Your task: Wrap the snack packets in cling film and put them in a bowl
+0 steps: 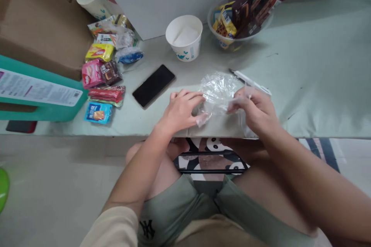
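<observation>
A crumpled clear plastic bag [218, 87] lies on the pale green tablecloth between my hands. My left hand [184, 110] grips the bag's near left edge between thumb and fingers. On the other side, my right hand [253, 108] pinches a gathered part of the same bag, and some film hangs below its fingers. Just beyond my right hand rests a white pen-like tool [252, 82] with a dark tip. A black phone [154, 86] lies to the left of my left hand.
Behind the bag stands a white paper tub [185, 42]; right of it, a clear bowl [213, 21] holds packaged snacks. Several snack packets, including a blue one [98, 112], line the left, beside a cardboard box [43, 19] and a teal box [66, 102]. The table's front edge runs before my knees.
</observation>
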Demonstrator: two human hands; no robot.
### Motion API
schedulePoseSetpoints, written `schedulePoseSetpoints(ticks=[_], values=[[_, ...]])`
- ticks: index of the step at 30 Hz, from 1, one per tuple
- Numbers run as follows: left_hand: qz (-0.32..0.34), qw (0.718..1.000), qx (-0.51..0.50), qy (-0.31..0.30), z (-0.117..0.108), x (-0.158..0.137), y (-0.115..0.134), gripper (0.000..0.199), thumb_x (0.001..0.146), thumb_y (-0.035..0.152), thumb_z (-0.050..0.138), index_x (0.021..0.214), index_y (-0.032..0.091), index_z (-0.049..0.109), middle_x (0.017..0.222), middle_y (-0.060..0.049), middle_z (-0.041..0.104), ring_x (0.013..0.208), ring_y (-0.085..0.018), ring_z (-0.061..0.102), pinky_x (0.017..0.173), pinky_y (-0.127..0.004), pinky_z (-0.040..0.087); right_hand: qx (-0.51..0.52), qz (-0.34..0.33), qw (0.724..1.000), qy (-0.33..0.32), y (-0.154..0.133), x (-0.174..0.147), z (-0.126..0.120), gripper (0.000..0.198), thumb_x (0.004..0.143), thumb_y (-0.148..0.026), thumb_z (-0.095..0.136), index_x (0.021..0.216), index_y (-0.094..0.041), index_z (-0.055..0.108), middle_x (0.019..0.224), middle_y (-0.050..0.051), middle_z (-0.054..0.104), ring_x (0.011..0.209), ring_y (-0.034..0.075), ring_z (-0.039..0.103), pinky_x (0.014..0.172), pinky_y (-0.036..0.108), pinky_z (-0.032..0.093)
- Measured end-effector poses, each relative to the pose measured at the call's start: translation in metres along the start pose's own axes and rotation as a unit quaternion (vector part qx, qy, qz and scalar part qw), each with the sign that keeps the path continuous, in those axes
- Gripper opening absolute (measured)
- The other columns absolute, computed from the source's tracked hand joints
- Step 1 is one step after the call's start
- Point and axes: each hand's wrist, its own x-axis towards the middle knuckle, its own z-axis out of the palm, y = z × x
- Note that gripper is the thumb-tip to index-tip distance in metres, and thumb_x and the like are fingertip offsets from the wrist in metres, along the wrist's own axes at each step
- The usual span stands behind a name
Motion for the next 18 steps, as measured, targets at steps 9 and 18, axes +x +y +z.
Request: schedulePoseSetpoints(ticks=[9,18], values=[[0.029,0.994,-0.064,0.084,0.002,0.0,-0.002,0.052,0.076,0.052,0.076,0.12,0.025,0.075,0.143,-0.009,0.068,0.134,-0.033,0.054,0.114,-0.05,0.037,-0.037,0.11,0.988,0.106,0.012,0.018,0.014,0.035,0.097,-0.048,0.063,0.072,-0.023,0.065,0.055,-0.001,0.065,0.046,0.014,0.057,0.047,0.027,0.047],[0.093,0.928,-0.327,0.153,0.014,0.015,-0.019,0.032,0.098,0.038,0.056,0.077,0.02,0.071,0.076,-0.004,0.077,0.072,-0.016,0.073,0.072,-0.031,0.054,-0.109,0.17,0.97,0.134,0.002,0.028,0.018,0.035,0.096,-0.047,0.059,0.075,-0.021,0.067,0.053,0.0,0.063,0.044,0.014,0.057,0.052,0.029,0.047]])
